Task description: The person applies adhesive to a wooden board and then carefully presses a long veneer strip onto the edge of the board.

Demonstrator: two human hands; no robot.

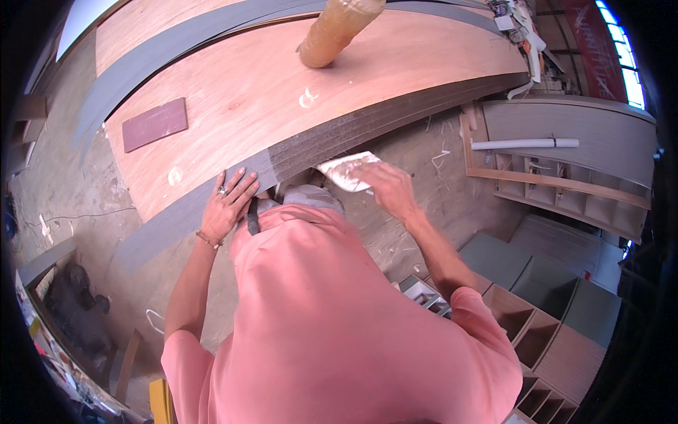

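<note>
My left hand (pixel 229 201) lies flat with its fingers apart on a grey strip (pixel 169 225) along the near edge of a pale plywood sheet (pixel 233 116). A ring and a bracelet are on it. To the right, my right hand (pixel 387 187) grips a white flat spreader (pixel 347 172) smeared with brownish stuff. Its blade is at the lower edge of dark brown layered strips (pixel 367 113); whether it touches them I cannot tell. On the plywood stand a cloudy amber plastic bottle (pixel 337 34) and, at left, a flat maroon rectangular piece (pixel 155 125).
Grey curved strips (pixel 162 53) lie along the far side of the plywood. At right is a cabinet frame (pixel 565 152) with a white tube (pixel 526 143) on it. Shelf units (pixel 537 318) stand at lower right. Scraps and a cable lie on the concrete floor (pixel 99 191).
</note>
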